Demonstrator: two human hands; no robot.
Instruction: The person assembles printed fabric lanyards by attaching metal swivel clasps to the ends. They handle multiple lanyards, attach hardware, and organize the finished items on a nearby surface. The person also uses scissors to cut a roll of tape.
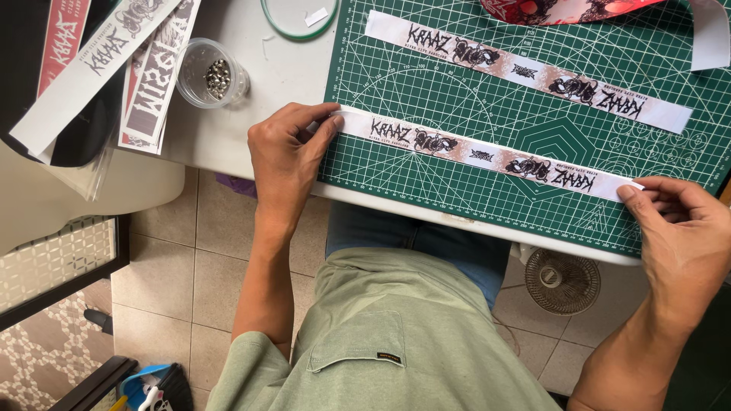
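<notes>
1. Lying at the far left on a dark surface are several printed strips (114,38) — white and red ones, fanned at an angle.
2. Just right of them stands a clear plastic cup (211,74) on the white table (282,68), with small metal studs (218,78) in its bottom.
3. The left hand (285,156) pinches the left end of a long printed band (483,152), thumb and fingertips closed on it at the left edge of the green cutting mat (457,190).
4. The band runs across the near part of the mat, slanting slightly down toward the right — flat and stretched between both hands.
5. A second printed band (525,70) lies loose farther up the mat, parallel to the first and apart from it.
6. The right hand (681,228) grips the band's right end, fingers closed on it near the mat's right edge.
7. Below the table edge, a small round fan (562,280) sits on the tiled floor (198,259).
</notes>
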